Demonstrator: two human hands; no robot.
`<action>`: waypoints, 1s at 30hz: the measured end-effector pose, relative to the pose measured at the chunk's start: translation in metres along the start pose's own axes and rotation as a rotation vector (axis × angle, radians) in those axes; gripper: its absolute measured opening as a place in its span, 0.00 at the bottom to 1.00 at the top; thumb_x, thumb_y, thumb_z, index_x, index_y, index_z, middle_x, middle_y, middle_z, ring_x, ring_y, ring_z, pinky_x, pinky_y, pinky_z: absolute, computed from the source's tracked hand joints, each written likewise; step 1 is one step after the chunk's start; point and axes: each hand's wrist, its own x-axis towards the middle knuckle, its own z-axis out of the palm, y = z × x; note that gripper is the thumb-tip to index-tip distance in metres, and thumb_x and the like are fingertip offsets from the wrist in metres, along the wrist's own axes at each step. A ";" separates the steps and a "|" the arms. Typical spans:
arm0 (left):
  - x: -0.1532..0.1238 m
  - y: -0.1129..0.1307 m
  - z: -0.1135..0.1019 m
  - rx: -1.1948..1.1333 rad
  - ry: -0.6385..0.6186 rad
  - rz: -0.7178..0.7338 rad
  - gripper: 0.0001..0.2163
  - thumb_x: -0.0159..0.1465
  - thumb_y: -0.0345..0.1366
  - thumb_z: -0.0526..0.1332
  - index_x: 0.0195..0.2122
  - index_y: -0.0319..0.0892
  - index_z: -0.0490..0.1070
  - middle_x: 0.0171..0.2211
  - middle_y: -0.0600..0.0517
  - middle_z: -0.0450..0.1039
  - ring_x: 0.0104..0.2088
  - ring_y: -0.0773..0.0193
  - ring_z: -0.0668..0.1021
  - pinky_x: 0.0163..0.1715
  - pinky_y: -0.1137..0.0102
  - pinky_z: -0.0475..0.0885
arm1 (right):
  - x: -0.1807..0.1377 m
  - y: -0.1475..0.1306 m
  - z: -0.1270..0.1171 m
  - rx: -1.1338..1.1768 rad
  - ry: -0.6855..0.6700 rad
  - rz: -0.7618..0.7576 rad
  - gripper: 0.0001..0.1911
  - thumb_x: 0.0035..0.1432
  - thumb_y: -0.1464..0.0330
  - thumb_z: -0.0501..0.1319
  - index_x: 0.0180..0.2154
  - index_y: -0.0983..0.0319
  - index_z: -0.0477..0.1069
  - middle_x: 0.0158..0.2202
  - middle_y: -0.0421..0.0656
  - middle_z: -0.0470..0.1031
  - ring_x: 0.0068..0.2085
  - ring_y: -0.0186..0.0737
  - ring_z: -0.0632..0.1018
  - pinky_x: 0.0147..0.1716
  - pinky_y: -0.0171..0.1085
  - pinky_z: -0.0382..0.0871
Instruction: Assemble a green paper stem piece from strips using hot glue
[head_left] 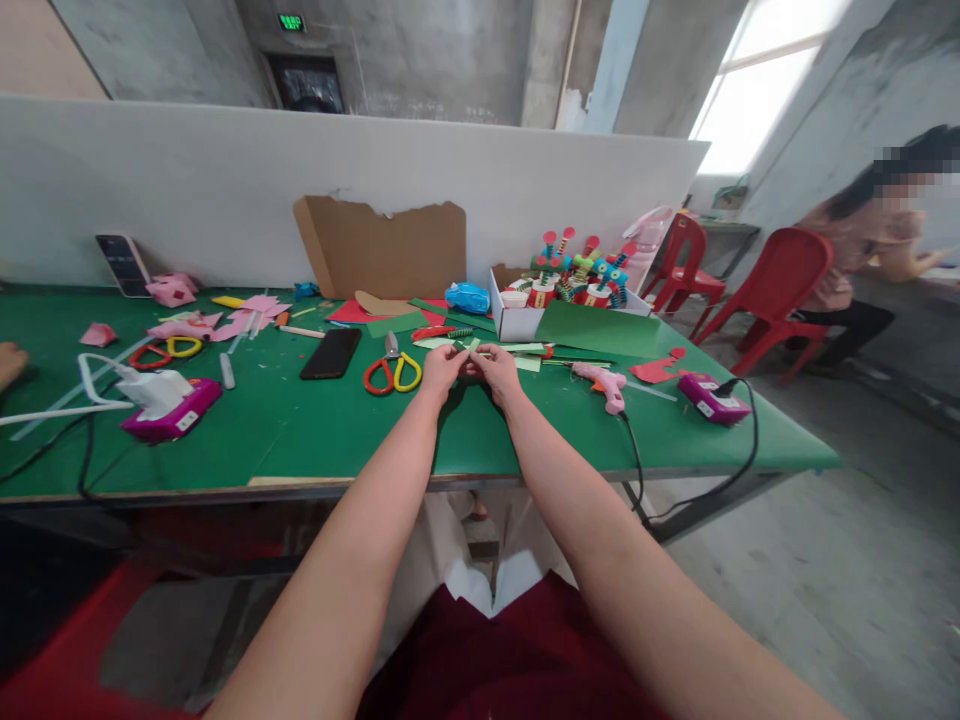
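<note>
Close together above the green table (pixel 315 440), my left hand (pixel 442 370) and my right hand (pixel 496 372) pinch a light green paper strip (pixel 474 346) between the fingertips. The fingers partly cover the strip, so its full shape is hidden. Just left of my left hand lie scissors (pixel 392 372) with one red and one yellow handle. Pale green paper pieces (pixel 529 352) rest beyond my right hand. To its right is a pink glue gun (pixel 602 385), its cable running off the table's front edge.
A white box (pixel 517 322) with several paper figures stands at the back right. A black phone (pixel 331 353), pink paper scraps (pixel 251 318) and a purple power block (pixel 172 410) lie left; another purple power block (pixel 714 398) sits right. Another person's hand (pixel 10 364) shows at far left.
</note>
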 end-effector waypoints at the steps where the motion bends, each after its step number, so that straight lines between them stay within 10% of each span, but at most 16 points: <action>1: 0.000 0.000 0.000 0.010 0.003 0.004 0.14 0.49 0.42 0.71 0.23 0.40 0.68 0.19 0.56 0.70 0.22 0.69 0.70 0.23 0.73 0.66 | 0.000 0.000 0.000 0.001 0.010 -0.001 0.08 0.51 0.75 0.67 0.27 0.61 0.69 0.18 0.35 0.74 0.21 0.31 0.77 0.27 0.29 0.77; 30: 0.001 0.001 -0.003 -0.037 -0.018 -0.005 0.14 0.49 0.40 0.72 0.25 0.39 0.68 0.20 0.56 0.69 0.21 0.70 0.70 0.23 0.74 0.66 | 0.001 0.000 -0.002 -0.007 -0.003 -0.003 0.10 0.49 0.73 0.70 0.27 0.61 0.69 0.18 0.35 0.73 0.21 0.31 0.76 0.26 0.30 0.76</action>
